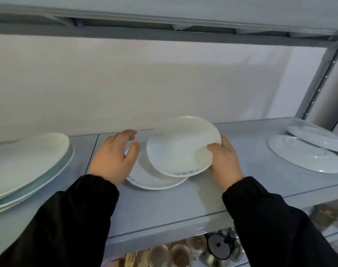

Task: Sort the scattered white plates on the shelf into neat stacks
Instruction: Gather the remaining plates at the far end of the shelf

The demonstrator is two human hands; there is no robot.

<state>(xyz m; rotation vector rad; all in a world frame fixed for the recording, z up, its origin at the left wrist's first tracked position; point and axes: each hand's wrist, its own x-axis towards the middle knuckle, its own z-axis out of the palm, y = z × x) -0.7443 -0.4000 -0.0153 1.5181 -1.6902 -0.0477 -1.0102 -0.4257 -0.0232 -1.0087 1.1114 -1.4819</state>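
My right hand [225,160] grips the right rim of a small white plate [181,145], thumb on top, holding it tilted over a second small white plate [156,180] that lies flat on the grey shelf [164,205]. Both carry a faint grey pattern near the front rim. My left hand [114,157] hovers with loosely curved fingers over the left edge of the lower plate; whether it touches is unclear. A stack of large white plates [27,162] sits at the far left. At the right, a large plate [303,153] lies flat with another plate [318,137] leaning on its far edge.
The shelf's back is a plain pale wall. An upper shelf [164,26] hangs close overhead, and a perforated metal upright [318,83] stands at the right. Below the shelf's front edge are glass jars and metal pots [199,249].
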